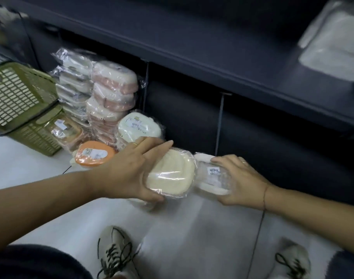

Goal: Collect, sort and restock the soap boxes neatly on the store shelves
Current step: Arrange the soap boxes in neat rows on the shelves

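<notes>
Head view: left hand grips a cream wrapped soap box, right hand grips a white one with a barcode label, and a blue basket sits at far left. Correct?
No: the basket is olive green, not blue, as the head view shows. The left hand does grip the cream soap box, and the right hand the white soap box with the barcode label.
</notes>
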Tool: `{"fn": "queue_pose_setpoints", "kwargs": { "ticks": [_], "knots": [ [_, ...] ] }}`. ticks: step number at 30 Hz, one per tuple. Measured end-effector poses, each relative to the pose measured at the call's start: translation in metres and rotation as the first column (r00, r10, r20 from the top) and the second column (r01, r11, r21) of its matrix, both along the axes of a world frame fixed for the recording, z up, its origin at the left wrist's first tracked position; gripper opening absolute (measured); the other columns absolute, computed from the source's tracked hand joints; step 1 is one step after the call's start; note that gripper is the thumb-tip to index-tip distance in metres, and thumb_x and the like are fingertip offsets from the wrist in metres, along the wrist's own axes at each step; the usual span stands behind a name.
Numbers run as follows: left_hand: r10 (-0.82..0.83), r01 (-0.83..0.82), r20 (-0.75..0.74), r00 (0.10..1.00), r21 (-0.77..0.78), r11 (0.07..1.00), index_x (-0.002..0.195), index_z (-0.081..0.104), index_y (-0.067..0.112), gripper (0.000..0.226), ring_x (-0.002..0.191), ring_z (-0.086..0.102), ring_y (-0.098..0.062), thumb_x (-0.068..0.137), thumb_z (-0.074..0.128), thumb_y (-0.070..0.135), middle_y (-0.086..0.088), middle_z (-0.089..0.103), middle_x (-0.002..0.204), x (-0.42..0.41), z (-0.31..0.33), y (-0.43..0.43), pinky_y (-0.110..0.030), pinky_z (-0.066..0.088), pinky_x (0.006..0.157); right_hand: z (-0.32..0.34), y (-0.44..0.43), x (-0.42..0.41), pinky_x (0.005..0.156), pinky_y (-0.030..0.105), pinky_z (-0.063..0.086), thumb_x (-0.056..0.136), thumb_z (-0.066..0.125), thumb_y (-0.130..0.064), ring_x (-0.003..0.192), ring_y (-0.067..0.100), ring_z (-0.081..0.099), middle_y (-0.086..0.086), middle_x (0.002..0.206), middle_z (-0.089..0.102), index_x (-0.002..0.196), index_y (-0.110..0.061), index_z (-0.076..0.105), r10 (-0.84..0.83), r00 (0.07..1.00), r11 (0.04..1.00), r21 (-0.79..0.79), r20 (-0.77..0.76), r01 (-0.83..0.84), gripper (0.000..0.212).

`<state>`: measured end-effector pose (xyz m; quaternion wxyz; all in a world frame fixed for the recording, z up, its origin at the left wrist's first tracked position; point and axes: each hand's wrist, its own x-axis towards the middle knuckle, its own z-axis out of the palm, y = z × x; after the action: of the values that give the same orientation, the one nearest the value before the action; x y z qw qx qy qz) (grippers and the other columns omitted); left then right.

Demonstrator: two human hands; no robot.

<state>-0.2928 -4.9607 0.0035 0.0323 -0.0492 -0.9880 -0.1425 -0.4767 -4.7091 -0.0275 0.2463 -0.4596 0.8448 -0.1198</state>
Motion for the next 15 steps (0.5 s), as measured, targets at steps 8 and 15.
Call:
{"fn": "queue_pose_setpoints", "kwargs": {
  "ticks": [8, 15],
  "knots": [
    [0.121, -0.1, -0.315, 0.941, 0.081, 0.992, 0.152, 0.03, 0.022, 0.116, 0.133, 0.028, -0.013, 0.056, 0.059, 0.078, 0.01, 0.033, 0.144, -0.115, 0.114, 0.016, -0.023, 0.017, 0.111, 0.174, 0.091, -0.072, 0.107, 0.012, 0.024, 0.057, 0.066, -0.064, 0.126, -0.002, 0.036, -0.027, 0.132, 0.038, 0.124, -0.057, 0.033, -0.146, 0.944, 0.954, -0.296, -0.294, 0.056, 0.075],
    [0.21, -0.177, -0.22, 0.953, 0.158, 0.971, 0.154, 0.026, 0.026, 0.12, 0.138, 0.023, -0.018, 0.056, 0.071, 0.077, 0.01, 0.03, 0.15, -0.228, 0.138, 0.024, -0.031, 0.025, 0.112, 0.256, 0.096, -0.215, 0.103, 0.032, 0.035, 0.076, 0.079, -0.035, 0.127, 0.023, 0.043, 0.006, 0.139, 0.048, 0.14, -0.021, 0.044, -0.497, 0.799, 0.83, -0.455, -0.339, 0.323, 0.075]
  ]
}}
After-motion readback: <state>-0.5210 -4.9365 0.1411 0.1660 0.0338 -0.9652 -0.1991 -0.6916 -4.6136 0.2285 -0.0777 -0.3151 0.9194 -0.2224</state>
